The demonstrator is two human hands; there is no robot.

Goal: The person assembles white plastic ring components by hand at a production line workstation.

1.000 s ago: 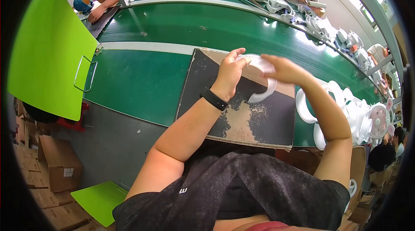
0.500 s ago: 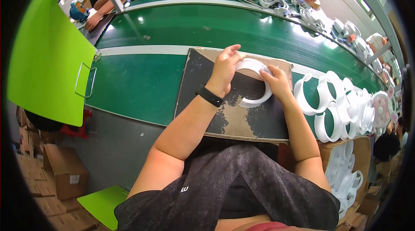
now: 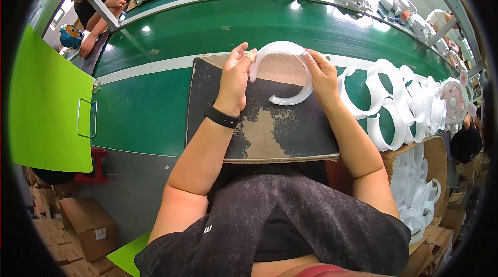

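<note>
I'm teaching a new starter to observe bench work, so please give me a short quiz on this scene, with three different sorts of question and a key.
1. Which arm wears the black wristband? A) right B) left C) neither
2. True or false: the white ring gripped by the right hand has a gap in it.
3. Fill in the blank: the other white rings on the green table stand to the ____ of the worn dark board.

Key:
1. B, the left arm.
2. True; its two ends stand apart at the lower left.
3. Right.
</note>
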